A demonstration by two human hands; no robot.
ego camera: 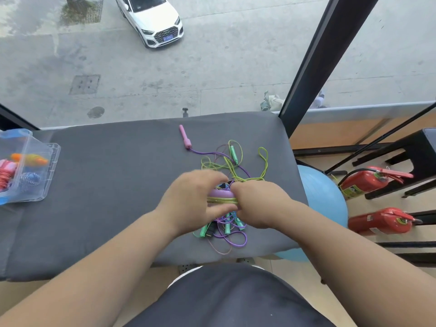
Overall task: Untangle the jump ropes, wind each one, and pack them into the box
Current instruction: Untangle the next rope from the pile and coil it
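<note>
Mid-frame, the left hand (193,199) and right hand (257,204) both grip the wound green rope (221,200) above the tangle (227,228) on the worktop (118,185); a hard pull may, I think, tighten the knots.

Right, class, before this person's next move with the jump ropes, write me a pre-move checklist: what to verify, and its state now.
1. Left hand and right hand both grip the wound yellow-green cord bundle: ok.
2. Bundle freed from the loose tangle of cords: not ok; yellow-green loops run from it.
3. Purple cord of the pink plastic handle untangled: not ok.
4. Clear plastic box on the grey padded table has room: cannot tell; the frame edge cuts it.
5. Bundle's end secured: cannot tell; hands hide it.
</note>
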